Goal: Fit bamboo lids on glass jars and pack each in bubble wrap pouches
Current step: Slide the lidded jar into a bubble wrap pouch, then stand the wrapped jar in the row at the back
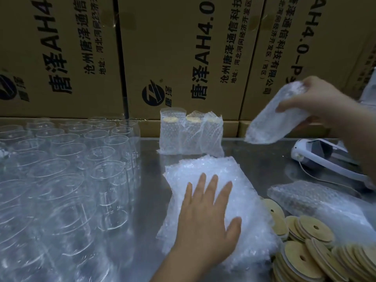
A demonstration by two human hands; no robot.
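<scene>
Head view: left hand (207, 216) flat, fingers straight and spread, pressing stack of clear bubble wrap pouches (205, 165) on grey metal table (258, 157). Right hand (317, 100) grips tilted bubble-wrapped glass jar (278, 121) above table. Three wrapped lidded jars (189, 135) upright at back. Bare clear glass jars (81, 159) left; round bamboo lids (305, 255) near right.

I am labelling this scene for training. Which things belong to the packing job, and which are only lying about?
Job: glass jars, bamboo lids, bubble wrap pouches, three packed jars, pouched jar held by the right hand.
Lying about: white device with cable, cardboard boxes.
</scene>
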